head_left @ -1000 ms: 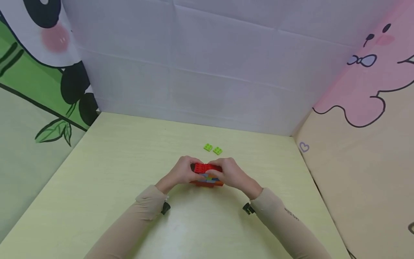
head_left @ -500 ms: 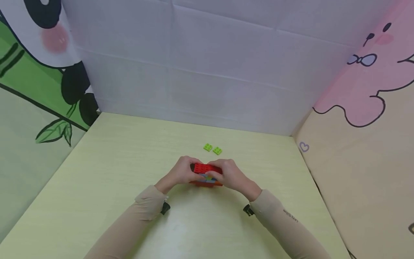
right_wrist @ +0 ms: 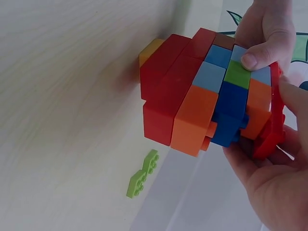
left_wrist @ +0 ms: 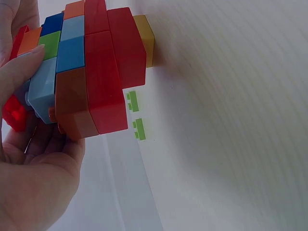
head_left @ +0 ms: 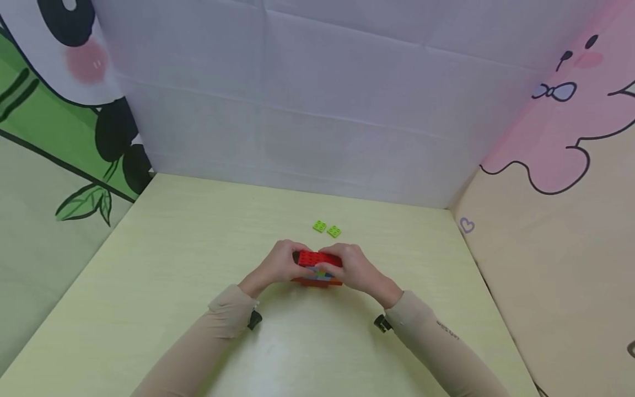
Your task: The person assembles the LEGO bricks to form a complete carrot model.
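Note:
Both hands grip a block of stacked toy bricks (left_wrist: 72, 53) low over the table, one at each end. The layers mix red, orange, brown, blue, light blue and green, and a narrower yellow brick (right_wrist: 148, 52) shows at the bottom. Along the top lies a red studded layer (head_left: 313, 258). My left hand (head_left: 279, 262) has its thumb on the near face and its fingers behind. My right hand (head_left: 356, 268) mirrors that hold, thumb in front, fingers at the far side. The fingers partly hide the stack's ends and back.
Two lime-green studded plates, a left one (head_left: 319, 226) and a right one (head_left: 334, 231), lie side by side beyond the hands. The pale table (head_left: 208, 220) ends at a whitish back wall (head_left: 297, 149), with cartoon-printed side panels left and right.
The seam between the red pieces on top, visible a second ago, now looks closed. Both hands have stayed in nearly the same place on the stack.

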The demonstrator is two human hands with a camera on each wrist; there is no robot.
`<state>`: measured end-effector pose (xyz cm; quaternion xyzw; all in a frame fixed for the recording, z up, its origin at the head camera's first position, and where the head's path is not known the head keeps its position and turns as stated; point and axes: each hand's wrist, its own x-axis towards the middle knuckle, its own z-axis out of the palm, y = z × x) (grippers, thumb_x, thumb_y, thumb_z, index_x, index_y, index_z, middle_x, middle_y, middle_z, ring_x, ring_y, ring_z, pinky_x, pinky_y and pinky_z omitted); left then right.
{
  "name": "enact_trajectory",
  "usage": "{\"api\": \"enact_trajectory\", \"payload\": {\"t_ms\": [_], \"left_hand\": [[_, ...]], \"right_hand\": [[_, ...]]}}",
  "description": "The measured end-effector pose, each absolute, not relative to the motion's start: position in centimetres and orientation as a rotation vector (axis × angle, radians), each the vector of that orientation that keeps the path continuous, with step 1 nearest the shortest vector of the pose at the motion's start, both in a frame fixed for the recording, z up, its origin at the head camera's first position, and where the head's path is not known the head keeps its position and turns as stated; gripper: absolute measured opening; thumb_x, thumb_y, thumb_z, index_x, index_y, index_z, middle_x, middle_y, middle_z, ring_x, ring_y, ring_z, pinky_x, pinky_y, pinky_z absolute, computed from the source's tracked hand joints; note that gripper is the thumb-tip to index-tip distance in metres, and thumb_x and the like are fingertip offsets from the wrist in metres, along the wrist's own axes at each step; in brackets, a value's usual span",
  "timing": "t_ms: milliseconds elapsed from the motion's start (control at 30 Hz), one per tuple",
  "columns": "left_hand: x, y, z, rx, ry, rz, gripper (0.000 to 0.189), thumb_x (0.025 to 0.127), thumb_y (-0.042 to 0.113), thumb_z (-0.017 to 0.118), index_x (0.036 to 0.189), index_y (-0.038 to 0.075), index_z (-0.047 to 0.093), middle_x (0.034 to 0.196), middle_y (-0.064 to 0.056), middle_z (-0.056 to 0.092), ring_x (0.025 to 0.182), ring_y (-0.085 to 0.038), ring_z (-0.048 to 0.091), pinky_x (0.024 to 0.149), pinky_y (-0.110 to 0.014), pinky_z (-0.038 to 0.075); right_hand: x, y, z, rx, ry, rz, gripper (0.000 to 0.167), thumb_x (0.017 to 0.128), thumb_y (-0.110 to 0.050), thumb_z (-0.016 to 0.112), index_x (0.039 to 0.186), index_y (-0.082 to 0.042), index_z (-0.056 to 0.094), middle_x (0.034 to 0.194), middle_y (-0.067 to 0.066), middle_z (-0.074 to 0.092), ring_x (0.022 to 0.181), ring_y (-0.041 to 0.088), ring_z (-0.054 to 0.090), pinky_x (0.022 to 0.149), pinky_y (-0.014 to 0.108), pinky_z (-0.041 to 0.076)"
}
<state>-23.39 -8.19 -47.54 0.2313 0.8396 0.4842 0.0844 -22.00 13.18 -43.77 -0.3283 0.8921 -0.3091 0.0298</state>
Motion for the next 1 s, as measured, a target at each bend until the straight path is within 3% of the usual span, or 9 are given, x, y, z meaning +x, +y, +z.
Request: {"api": "enact_trajectory", "payload": {"t_ms": [567, 733, 1000], "left_hand": [[-23.4, -8.3, -47.3, 0.666, 2.491, 1.451, 0.027, 0.073, 0.022, 0.085, 0.096, 0.016, 0.073, 0.09, 0.007, 0.066, 0.084, -0.016, 0.058, 0.074, -0.032, 0.05], [-23.4, -8.4, -47.4, 0.64, 2.493, 1.43, 0.029, 0.072, 0.024, 0.085, 0.097, 0.015, 0.073, 0.09, 0.007, 0.066, 0.084, -0.014, 0.059, 0.074, -0.031, 0.049], [-23.7, -8.4, -47.9, 0.587, 2.462, 1.46, 0.033, 0.071, 0.024, 0.086, 0.1, 0.015, 0.073, 0.093, 0.007, 0.066, 0.087, -0.015, 0.057, 0.077, -0.032, 0.048]], "right_hand": [[-22.0, 13.3, -44.0, -0.893, 2.754, -1.04, 0.037, 0.086, -0.033, 0.072, 0.116, -0.012, 0.068, 0.099, -0.008, 0.065, 0.08, 0.007, 0.057, 0.065, 0.023, 0.05], [-23.0, 14.1, -44.4, -0.744, 2.701, -1.26, 0.038, 0.089, -0.037, 0.067, 0.115, -0.01, 0.068, 0.104, -0.004, 0.067, 0.087, 0.009, 0.063, 0.073, 0.026, 0.052], [-26.2, 16.3, -45.8, -0.453, 2.732, -1.477, 0.031, 0.091, -0.029, 0.067, 0.111, -0.006, 0.069, 0.102, 0.003, 0.069, 0.09, 0.019, 0.066, 0.078, 0.035, 0.052]]}}
